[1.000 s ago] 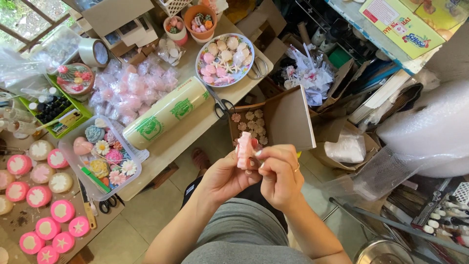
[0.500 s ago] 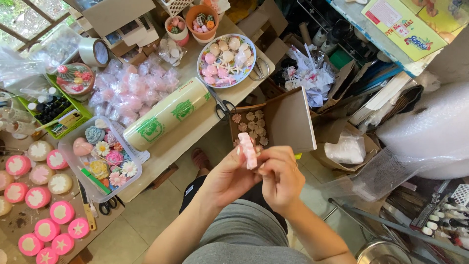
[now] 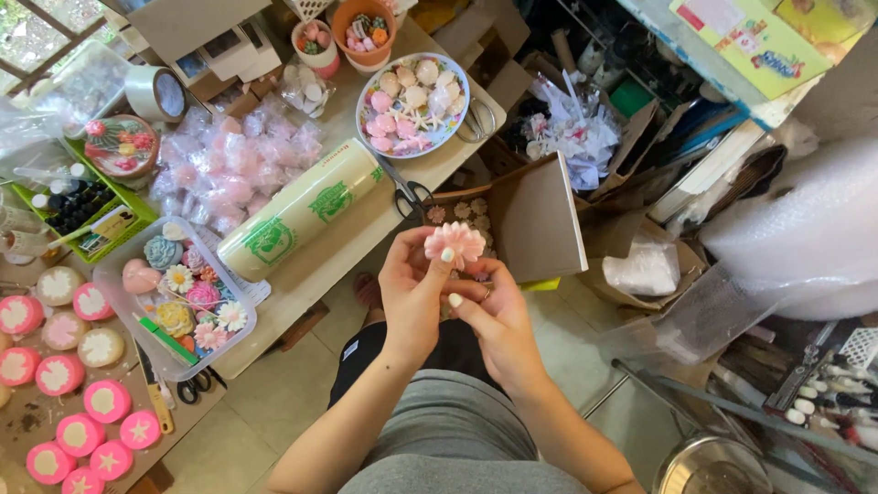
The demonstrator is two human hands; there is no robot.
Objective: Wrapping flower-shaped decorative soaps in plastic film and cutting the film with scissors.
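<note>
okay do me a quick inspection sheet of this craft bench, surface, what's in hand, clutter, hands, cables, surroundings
Surface: wooden table, crowded.
Job's things: pink flower piece, held above the lap.
Clutter: film roll, scissors, bowl of pastel shapes, clear tub of flowers, pink round pieces, tape roll.
Grips: left hand and right hand both pinch the flower.
Cables: nothing seen.
Surroundings: open cardboard box, bubble wrap, tiled floor.

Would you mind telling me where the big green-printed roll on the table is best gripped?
Grip the roll around its middle, coming from above. It lies flat and slanted near the table edge, a long cylinder, so a mid-length hold should balance it. Scissors crowd its upper end; the plastic tub flanks its lower one.
</note>
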